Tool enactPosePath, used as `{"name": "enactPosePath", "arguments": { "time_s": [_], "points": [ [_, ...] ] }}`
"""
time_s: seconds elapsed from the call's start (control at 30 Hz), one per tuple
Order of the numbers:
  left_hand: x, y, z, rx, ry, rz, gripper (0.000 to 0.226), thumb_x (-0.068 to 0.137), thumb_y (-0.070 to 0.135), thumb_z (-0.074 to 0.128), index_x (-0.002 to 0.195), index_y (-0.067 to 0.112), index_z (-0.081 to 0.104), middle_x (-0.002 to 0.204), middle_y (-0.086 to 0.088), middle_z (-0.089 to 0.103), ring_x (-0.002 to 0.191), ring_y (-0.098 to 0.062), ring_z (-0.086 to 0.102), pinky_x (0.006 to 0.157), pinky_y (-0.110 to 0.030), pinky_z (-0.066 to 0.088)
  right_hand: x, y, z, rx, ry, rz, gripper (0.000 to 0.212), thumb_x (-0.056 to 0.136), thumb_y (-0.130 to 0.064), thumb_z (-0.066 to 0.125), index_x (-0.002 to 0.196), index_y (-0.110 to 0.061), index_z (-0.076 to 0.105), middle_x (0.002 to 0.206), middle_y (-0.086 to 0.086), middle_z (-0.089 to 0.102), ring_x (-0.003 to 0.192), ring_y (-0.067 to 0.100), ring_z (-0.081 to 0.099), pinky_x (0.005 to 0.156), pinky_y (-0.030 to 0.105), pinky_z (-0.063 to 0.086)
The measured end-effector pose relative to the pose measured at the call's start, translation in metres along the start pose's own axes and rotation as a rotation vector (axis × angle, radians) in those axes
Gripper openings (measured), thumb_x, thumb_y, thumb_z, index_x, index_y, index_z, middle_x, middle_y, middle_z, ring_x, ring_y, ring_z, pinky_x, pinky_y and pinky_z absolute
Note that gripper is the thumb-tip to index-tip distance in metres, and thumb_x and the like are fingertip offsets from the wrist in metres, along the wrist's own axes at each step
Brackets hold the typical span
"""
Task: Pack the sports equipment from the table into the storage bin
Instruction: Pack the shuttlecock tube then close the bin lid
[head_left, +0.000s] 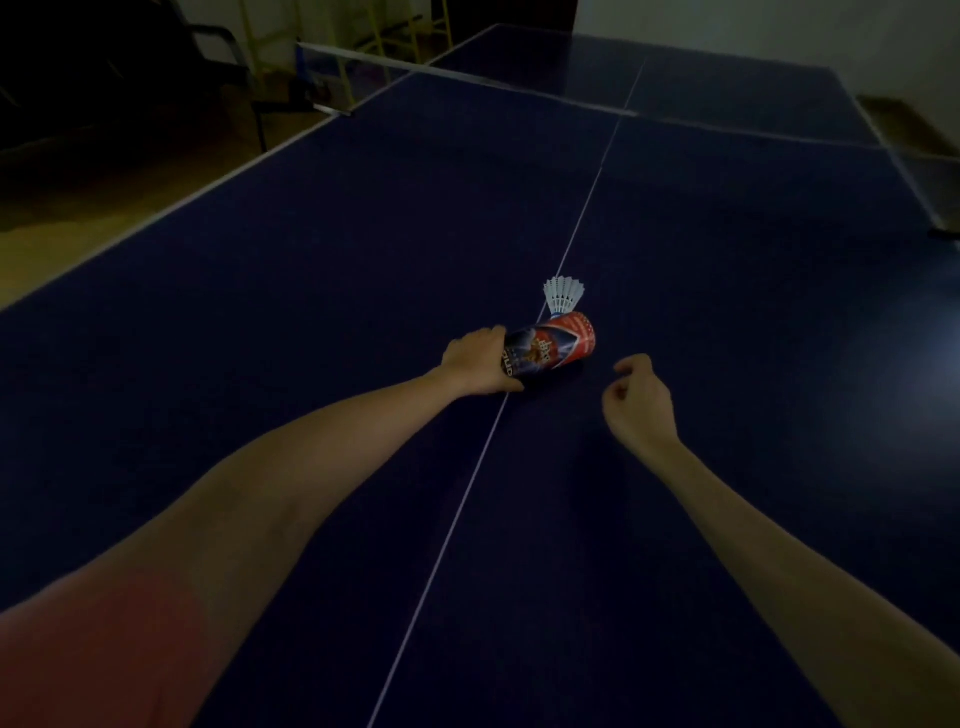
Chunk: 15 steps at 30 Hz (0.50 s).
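My left hand (480, 358) has its grip wrapped around the near end of the tube (550, 349), which lies on its side on the dark blue worktop (311, 260), right across the white centre line. A white shuttlecock (563, 296) sits just past the tube's far end, at about 12 o'clock from it; I cannot tell whether they touch. My right hand (641, 402) hovers near the tube at its 4 o'clock, fingers loosely curled, pinching nothing that I can see. No storage bin is in sight from here.

To do this well, I judge I should close the left fingers firmly round the tube's middle so it does not roll, then lift it level so nothing slides out of the open end. The right hand is free to reach to 11 o'clock and take the shuttlecock lightly by its base, sparing the feathers.
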<state>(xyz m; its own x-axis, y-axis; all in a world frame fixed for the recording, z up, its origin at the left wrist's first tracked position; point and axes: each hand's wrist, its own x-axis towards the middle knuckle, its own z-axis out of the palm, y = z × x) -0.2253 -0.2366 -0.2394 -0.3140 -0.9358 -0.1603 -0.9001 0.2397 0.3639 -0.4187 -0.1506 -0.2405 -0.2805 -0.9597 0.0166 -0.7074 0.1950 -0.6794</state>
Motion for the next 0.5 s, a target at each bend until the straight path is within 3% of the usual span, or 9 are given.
{"name": "enactPosePath", "arguments": {
  "time_s": [0.1,0.17,0.27,0.33,0.4,0.5],
  "points": [
    [0.0,-0.012,-0.01,0.015,-0.128,-0.049,0.066,0.063,0.026,0.081,0.117,0.015,0.045,0.108,0.002,0.054,0.09,-0.017,0.057,0.068,-0.03,0.048,0.026,-0.007,0.003,0.014,0.001,-0.028,0.037,0.087,-0.001,0.047,0.124,-0.005,0.042,0.093,0.011,0.058,0.069,0.018,0.053,0.055,0.031,0.043],
    [-0.004,-0.019,-0.025,0.128,-0.235,-0.086,0.062,0.061,0.017,0.079,0.114,0.017,0.047,0.104,0.003,0.057,0.085,-0.016,0.058,0.063,-0.029,0.047,0.046,-0.014,0.006,0.004,0.003,-0.046,0.042,0.087,-0.001,0.048,0.127,-0.005,0.04,0.114,0.014,0.052,0.078,0.018,0.052,0.063,0.032,0.044],
    [-0.011,-0.031,-0.027,0.244,-0.237,-0.082,0.063,0.059,0.018,0.079,0.114,0.02,0.048,0.108,0.003,0.056,0.094,-0.016,0.055,0.067,-0.03,0.047,0.08,-0.024,0.014,-0.045,-0.027,-0.103,0.053,0.088,-0.003,0.048,0.139,-0.01,0.033,0.135,0.013,0.04,0.086,0.021,0.054,0.067,0.035,0.047],
    [-0.015,-0.035,-0.019,0.261,-0.192,-0.059,0.067,0.058,0.021,0.08,0.116,0.019,0.047,0.111,0.001,0.055,0.099,-0.018,0.055,0.071,-0.031,0.049,0.105,-0.026,0.022,-0.091,-0.078,-0.161,0.061,0.091,-0.007,0.048,0.146,-0.014,0.024,0.148,0.01,0.03,0.11,0.029,0.053,0.081,0.042,0.051],
    [-0.019,-0.036,-0.014,0.256,-0.156,-0.042,0.07,0.057,0.022,0.081,0.118,0.017,0.047,0.113,-0.001,0.055,0.102,-0.021,0.056,0.074,-0.033,0.052,0.128,-0.028,0.031,-0.155,-0.149,-0.191,0.069,0.093,-0.011,0.051,0.15,-0.017,0.014,0.157,0.007,0.016,0.133,0.036,0.034,0.101,0.048,0.041],
    [-0.02,-0.035,-0.014,0.237,-0.144,-0.046,0.074,0.057,0.022,0.082,0.121,0.016,0.046,0.115,-0.002,0.054,0.104,-0.022,0.055,0.079,-0.036,0.053,0.156,-0.031,0.048,-0.258,-0.24,-0.194,0.079,0.092,-0.014,0.056,0.152,-0.021,0.005,0.16,0.004,0.002,0.14,0.041,0.02,0.111,0.05,0.03]
  ]
}}
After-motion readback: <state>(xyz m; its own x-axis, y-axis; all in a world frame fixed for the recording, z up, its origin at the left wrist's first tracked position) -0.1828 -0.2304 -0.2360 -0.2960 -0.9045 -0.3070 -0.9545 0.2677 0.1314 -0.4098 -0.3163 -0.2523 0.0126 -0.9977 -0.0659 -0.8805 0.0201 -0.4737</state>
